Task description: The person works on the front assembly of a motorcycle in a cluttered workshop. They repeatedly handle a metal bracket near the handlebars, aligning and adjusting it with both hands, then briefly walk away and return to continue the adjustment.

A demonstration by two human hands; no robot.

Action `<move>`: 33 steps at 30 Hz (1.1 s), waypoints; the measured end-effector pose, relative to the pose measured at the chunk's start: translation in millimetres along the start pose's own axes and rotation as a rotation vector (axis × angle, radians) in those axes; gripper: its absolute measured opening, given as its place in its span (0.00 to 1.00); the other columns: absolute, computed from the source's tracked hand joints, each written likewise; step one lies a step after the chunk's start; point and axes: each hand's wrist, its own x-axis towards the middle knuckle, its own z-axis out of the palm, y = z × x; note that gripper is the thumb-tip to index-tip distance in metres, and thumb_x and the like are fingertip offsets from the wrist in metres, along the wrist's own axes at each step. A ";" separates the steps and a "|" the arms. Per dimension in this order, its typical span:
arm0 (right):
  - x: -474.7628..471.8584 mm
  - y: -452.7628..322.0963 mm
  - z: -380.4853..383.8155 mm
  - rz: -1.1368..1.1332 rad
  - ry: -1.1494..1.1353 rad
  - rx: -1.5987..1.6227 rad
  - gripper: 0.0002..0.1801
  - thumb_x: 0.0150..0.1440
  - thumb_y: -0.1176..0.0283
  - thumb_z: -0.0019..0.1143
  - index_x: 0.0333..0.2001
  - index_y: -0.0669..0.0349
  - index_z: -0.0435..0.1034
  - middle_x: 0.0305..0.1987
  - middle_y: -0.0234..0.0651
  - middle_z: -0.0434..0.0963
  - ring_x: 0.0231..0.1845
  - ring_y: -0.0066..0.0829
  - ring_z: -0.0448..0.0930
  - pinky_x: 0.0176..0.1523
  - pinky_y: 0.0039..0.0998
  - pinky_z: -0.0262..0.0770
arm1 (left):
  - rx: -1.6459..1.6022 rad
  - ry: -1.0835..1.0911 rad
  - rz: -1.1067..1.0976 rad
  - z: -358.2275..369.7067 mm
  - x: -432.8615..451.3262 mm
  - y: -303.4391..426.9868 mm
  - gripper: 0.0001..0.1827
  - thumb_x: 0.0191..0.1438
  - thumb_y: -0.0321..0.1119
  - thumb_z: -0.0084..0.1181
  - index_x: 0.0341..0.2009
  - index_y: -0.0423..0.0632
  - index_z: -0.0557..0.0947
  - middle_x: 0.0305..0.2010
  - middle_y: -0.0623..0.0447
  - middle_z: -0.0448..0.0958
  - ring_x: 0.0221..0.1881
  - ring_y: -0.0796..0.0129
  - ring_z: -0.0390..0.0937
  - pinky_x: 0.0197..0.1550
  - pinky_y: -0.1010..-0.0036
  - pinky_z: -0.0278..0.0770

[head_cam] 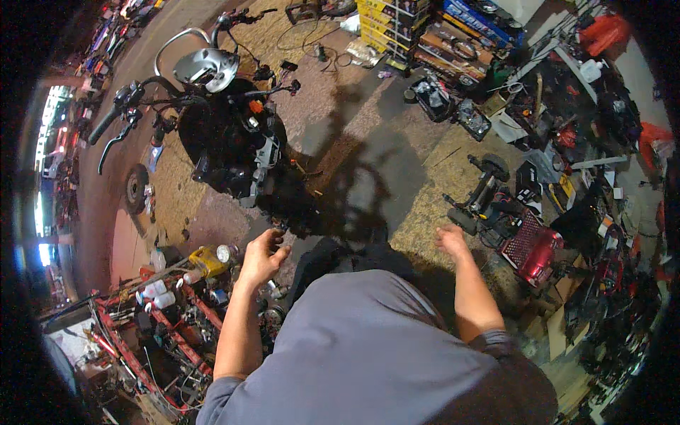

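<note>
Before me stands a partly stripped motorcycle or scooter with a black body (228,138), loose wires and a chrome headlamp housing (207,69). Its handlebar grip (104,126) and brake lever (114,143) point to the left. My left hand (267,256) hovers by the dark rear part of this vehicle, thumb and fingers apart, with nothing seen in it. Over the floor on the other side, my right hand (451,241) is loosely curled; its fingertips are partly hidden. Close to it lies a small wheeled chassis (481,196) with a glossy red panel (539,255).
A red metal rack (127,356) full of tools and bottles stands at lower left, beside a yellow container (207,260). Stacked yellow boxes (390,24) and blue boxes (478,21) are at the back. A parts tray (430,98) and heaped scrap line the right. A wheel (137,188) stands left.
</note>
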 end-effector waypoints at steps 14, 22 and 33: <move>-1.4 10.6 -31.8 0.188 -0.027 -0.055 0.23 0.62 0.65 0.54 0.57 0.66 0.65 0.36 0.39 0.78 0.33 0.31 0.81 0.33 0.31 0.77 | 0.073 -0.244 -0.137 47.3 95.8 -1.6 0.27 0.52 0.41 0.61 0.53 0.38 0.77 0.49 0.36 0.80 0.52 0.49 0.79 0.55 0.64 0.76; 31.1 -56.2 -54.0 0.114 0.076 0.026 0.13 0.62 0.67 0.55 0.45 0.65 0.69 0.30 0.35 0.77 0.27 0.28 0.79 0.29 0.29 0.75 | 0.056 -0.290 -0.097 53.2 199.2 26.3 0.28 0.52 0.41 0.61 0.54 0.37 0.76 0.51 0.36 0.79 0.53 0.48 0.78 0.56 0.63 0.75; 72.6 -184.7 -32.9 0.105 -0.059 0.246 0.10 0.61 0.68 0.57 0.40 0.64 0.69 0.27 0.33 0.75 0.23 0.25 0.77 0.23 0.24 0.68 | -0.078 -0.277 0.049 6.9 301.6 103.2 0.25 0.53 0.41 0.60 0.53 0.40 0.77 0.43 0.34 0.80 0.47 0.44 0.80 0.50 0.59 0.76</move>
